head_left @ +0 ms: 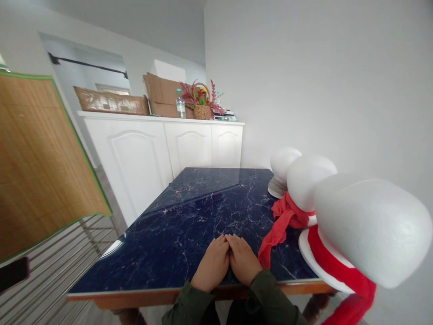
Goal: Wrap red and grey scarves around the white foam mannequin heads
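My left hand and my right hand lie flat, palms down and side by side, on the dark blue marble tabletop near its front edge. Their fingers are stretched out and touch each other at the tips. Neither hand holds anything. To the right of my right hand stand three white foam heads in a row. The nearest foam head wears a red scarf. The middle foam head has a red scarf that trails down towards my right hand. The farthest foam head is bare.
A white cabinet stands behind the table, carrying cardboard boxes, a water bottle and a basket of red flowers. A bamboo mat hangs over a metal rack at the left. A white wall runs along the right.
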Demonstrator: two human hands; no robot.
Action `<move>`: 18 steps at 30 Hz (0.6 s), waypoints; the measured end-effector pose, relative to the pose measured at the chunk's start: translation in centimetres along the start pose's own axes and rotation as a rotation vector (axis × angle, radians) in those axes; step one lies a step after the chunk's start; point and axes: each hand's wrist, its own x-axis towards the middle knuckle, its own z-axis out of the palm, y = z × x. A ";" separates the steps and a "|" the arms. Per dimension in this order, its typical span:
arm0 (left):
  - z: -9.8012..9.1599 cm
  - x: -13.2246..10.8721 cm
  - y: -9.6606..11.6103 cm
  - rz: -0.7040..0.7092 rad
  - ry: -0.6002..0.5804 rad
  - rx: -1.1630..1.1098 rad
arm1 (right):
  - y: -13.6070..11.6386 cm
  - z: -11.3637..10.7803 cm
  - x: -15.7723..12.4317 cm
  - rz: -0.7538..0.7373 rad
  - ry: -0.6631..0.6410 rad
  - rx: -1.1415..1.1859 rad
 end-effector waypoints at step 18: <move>-0.8 -0.3 3.8 0.109 0.166 -0.187 | 11.2 -7.3 -18.9 0.328 1.390 0.075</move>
